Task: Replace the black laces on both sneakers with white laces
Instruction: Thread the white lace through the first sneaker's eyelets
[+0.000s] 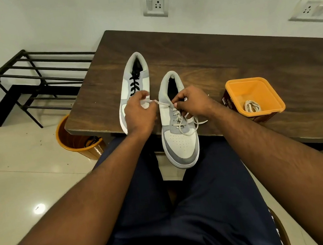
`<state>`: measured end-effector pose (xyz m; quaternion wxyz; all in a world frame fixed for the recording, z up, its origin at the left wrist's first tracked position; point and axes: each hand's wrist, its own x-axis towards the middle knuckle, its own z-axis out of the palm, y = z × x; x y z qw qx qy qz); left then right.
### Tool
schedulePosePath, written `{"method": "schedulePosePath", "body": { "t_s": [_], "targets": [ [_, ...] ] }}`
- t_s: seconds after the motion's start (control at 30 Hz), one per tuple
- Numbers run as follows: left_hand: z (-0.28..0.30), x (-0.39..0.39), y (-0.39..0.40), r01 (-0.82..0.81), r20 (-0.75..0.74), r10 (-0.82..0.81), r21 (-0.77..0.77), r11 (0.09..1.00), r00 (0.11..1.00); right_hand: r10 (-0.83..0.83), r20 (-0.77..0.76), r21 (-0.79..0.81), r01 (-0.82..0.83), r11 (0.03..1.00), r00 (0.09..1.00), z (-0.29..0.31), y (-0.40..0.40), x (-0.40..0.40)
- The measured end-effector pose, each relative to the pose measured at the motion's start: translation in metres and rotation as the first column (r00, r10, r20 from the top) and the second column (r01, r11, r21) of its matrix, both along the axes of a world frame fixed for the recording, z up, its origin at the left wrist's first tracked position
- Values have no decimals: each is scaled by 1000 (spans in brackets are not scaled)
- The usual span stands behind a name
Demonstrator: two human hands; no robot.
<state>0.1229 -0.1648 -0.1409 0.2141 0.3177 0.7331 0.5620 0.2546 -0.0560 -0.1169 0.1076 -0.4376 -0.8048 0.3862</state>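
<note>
Head view. The near sneaker (179, 132), toe overhanging the surface (230, 52) edge toward the person, is part-laced in white lace (160, 103); the left hand (139, 113) pinches one end, the right hand (192, 101) pinches at an upper eyelet. The far sneaker (130, 89) keeps its black lace (134, 84). Both long axes run toe-near, heel-far. A second white lace (252, 105) waits in the orange tub (233, 87); roughly half remains.
</note>
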Motion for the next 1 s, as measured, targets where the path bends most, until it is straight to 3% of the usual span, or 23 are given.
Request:
{"method": "schedulePosePath", "body": {
  "t_s": [0.13,0.33,0.53,0.63,0.7,0.77,0.9,1.0],
  "targets": [
    [5,18,11,194,139,-201,65,979,970,-6,-11,34,7,999,1000,2,-2,-1],
    [-2,20,22,143,136,-134,-64,988,982,-20,-2,39,20,999,1000,-2,-1,0],
    [-1,-24,9,93,-223,-159,-280,955,962,72,75,122,-81,989,995,3,5,7],
    [9,-36,4,-47,-453,-206,-486,873,868,74,74,100,-82,992,995,4,7,8],
    [17,-25,8,-15,-494,-276,-507,862,824,99,100,112,-110,988,990,4,8,6],
    [19,-10,15,108,-425,-319,-450,886,847,130,122,110,-144,983,984,5,11,6],
    [9,10,27,199,-63,-225,-284,938,972,162,122,108,-175,979,979,3,13,8],
    [5,16,24,182,-73,-206,-248,952,976,155,97,99,-165,981,983,2,14,12]
  ]
}}
